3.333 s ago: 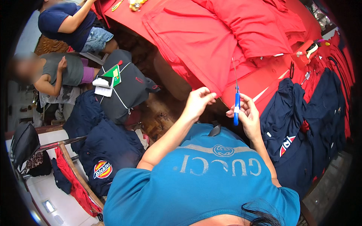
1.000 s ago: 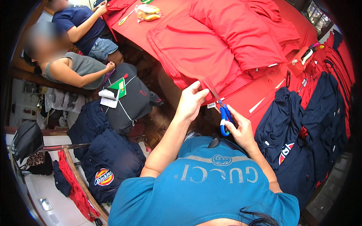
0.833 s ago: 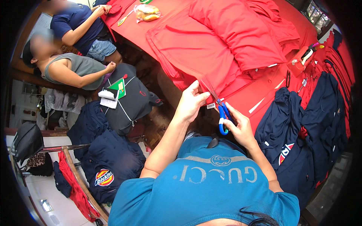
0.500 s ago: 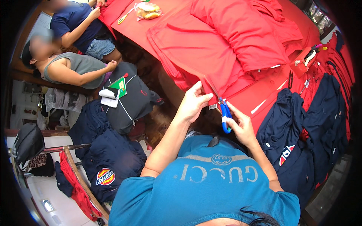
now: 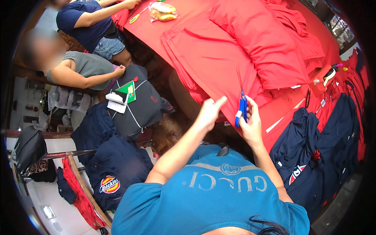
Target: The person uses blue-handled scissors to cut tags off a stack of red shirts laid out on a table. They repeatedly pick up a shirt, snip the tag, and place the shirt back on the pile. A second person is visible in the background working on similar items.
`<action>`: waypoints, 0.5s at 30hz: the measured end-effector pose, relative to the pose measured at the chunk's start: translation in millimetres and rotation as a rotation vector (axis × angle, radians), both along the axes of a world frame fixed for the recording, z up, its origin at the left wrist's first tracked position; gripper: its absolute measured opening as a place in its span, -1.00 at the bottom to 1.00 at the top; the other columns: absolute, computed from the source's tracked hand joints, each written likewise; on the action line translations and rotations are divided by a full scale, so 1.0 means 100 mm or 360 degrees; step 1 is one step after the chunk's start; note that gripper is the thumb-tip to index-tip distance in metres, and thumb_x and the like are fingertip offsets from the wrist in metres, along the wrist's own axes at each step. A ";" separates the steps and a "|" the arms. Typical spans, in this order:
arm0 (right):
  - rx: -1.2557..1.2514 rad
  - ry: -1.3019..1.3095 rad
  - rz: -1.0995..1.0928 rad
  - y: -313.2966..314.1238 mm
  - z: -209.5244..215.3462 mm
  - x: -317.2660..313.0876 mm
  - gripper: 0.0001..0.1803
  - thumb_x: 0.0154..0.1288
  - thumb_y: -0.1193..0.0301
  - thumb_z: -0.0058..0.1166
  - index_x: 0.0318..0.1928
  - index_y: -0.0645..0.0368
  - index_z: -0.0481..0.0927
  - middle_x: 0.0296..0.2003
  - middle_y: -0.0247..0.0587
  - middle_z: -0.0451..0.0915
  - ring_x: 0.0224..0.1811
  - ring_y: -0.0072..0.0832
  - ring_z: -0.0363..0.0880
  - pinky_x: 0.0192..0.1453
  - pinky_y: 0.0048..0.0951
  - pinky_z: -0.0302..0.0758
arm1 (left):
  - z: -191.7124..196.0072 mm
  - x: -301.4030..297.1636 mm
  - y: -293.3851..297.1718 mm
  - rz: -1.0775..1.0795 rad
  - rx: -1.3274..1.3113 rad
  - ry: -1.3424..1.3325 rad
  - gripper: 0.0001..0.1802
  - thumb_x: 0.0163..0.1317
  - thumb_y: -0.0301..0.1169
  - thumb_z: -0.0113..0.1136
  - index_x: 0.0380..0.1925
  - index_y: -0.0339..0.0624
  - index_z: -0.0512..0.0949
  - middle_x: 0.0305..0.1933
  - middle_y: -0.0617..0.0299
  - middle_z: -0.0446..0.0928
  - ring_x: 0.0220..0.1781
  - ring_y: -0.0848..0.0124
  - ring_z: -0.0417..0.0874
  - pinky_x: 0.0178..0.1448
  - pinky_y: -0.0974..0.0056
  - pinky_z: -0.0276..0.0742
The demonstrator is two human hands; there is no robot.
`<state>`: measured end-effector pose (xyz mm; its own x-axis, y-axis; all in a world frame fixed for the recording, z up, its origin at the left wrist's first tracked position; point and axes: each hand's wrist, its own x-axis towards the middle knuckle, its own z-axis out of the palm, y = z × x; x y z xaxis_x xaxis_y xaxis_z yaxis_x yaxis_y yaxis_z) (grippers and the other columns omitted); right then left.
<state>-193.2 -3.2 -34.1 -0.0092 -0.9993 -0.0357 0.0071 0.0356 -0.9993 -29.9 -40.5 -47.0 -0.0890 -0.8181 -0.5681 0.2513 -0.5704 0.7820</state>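
Observation:
My right hand (image 5: 252, 122) grips blue-handled scissors (image 5: 242, 109) by the loops, with the blades pointing away over the red cloth. A white patch shows on the handle. At the near edge of the red cloth (image 5: 219, 51) is my left hand (image 5: 210, 114), slightly blurred, with its thumb raised and its fingers curled in. Whatever those fingers may hold is hidden. Part of a small white label (image 5: 227, 123) shows at the cloth edge between my hands.
Folded red garments (image 5: 254, 43) are heaped on the table. Navy garments (image 5: 297, 137) hang at the right; more navy cloth (image 5: 113, 164) lies left. A tied dark bundle (image 5: 137, 102) stands beside two other people. A clear bag of yellow items (image 5: 162, 12) rests at the far edge.
My left hand has moved slightly right and nearer, turning from a pinch at the cloth edge to curled fingers. The scissors have lifted off the edge, blades now pointing more straight ahead.

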 end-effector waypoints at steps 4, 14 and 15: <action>0.0084 0.0498 0.0188 0.01 -0.07 -0.19 -0.38 0.21 0.58 0.04 0.32 0.23 0.27 -0.19 -0.18 0.49 -0.18 -0.52 0.53 -0.03 -0.49 0.48 | -0.48 0.71 -0.90 0.0693 -0.0202 0.0938 -0.61 0.34 -0.44 0.01 0.14 -0.38 0.36 0.18 -0.03 0.47 0.21 0.11 0.50 0.38 0.01 0.35; -0.0101 0.0726 0.0494 -0.70 0.40 0.22 -0.39 0.19 0.43 0.21 0.26 0.28 0.37 -0.16 -0.02 0.60 -0.27 -0.39 0.63 -0.13 -0.41 0.55 | -0.04 1.13 -1.20 0.0562 -0.0111 0.0616 -0.68 0.23 -0.56 0.11 0.01 -0.23 0.41 0.09 0.16 0.51 0.15 0.26 0.51 0.26 0.11 0.37; -0.0252 0.0907 0.0563 -0.77 0.28 0.36 -0.40 0.20 0.40 0.21 0.25 0.27 0.38 -0.18 0.02 0.59 -0.29 -0.32 0.63 -0.15 -0.37 0.54 | -0.09 1.16 -1.22 0.0522 -0.0177 0.0608 -0.70 0.24 -0.58 0.09 -0.01 -0.25 0.42 0.06 0.15 0.52 0.10 0.28 0.54 0.23 0.13 0.40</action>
